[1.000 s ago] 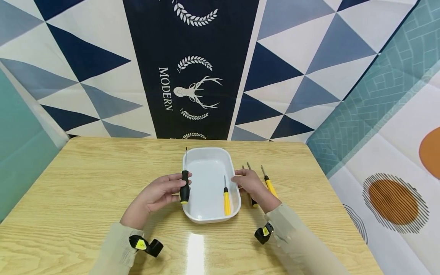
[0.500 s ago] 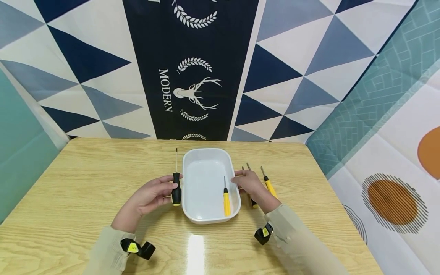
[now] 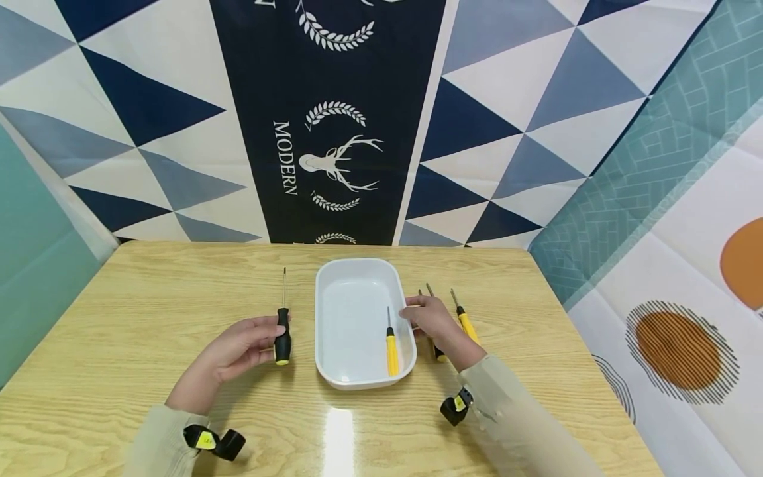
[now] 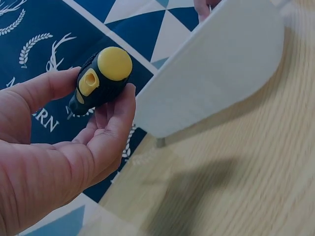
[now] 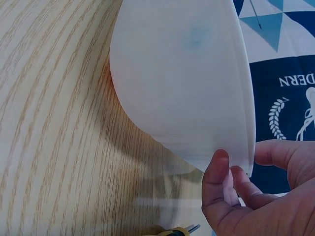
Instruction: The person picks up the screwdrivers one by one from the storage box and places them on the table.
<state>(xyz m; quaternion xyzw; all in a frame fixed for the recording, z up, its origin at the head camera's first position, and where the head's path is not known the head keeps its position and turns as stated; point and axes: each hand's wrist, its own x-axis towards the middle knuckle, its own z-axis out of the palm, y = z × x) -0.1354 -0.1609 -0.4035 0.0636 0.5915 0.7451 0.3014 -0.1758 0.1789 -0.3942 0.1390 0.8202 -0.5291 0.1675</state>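
My left hand (image 3: 246,346) holds a black screwdriver (image 3: 283,336) by its handle, left of the white tray (image 3: 352,331), with the shaft pointing to the back. Seen from the left wrist, thumb and fingers pinch the screwdriver (image 4: 106,78), its yellow end cap facing the camera. At the tray's right side, my right hand (image 3: 438,321) grips the rim. The right wrist view has the thumb on one side of the tray wall (image 5: 177,73) and fingers on the other. Inside the tray, along its right side, lies a small yellow screwdriver (image 3: 391,351).
Right of the tray, a yellow-handled screwdriver (image 3: 467,324) lies on the wooden table (image 3: 179,291). Close by, a black-handled screwdriver (image 3: 439,354) is partly covered by my right hand and forearm. A patterned cloth (image 3: 334,159) hangs behind the table's back edge.
My left hand has moved left with the black screwdriver, from over the tray's left rim to beside the tray. The right hand stays at the rim.
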